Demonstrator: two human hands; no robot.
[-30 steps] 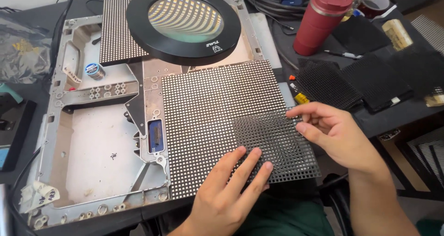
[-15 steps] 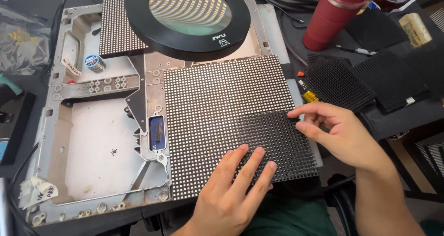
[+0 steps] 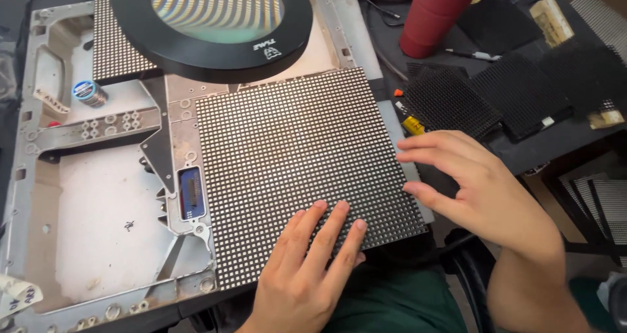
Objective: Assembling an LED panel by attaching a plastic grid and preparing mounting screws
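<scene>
A grey metal frame (image 3: 98,196) covers most of the workbench, and on its right half lies a square LED matrix panel (image 3: 294,170), flat and face up, its grid of small diodes running from just under the round magnifier lamp (image 3: 212,19) down to the near edge. The panel looks like a thin, rigid board: light for its size, stiff enough not to sag, but with a fragile studded face, so it is probably best taken by its bare edges or corners, not pressed on the diodes. To the right, on the dark bench, several smaller black grid masks (image 3: 509,91) overlap one another beside a red tumbler (image 3: 437,13). The left hand (image 3: 307,268) lies open and flat, fingers spread on the panel's near edge, gripping nothing. The right hand (image 3: 470,183) is also open, fingers loosely curved at the panel's right edge, the fingertips touching or just beside it; it holds nothing that can be seen. A small solder spool (image 3: 88,93) sits at the frame's far left.
</scene>
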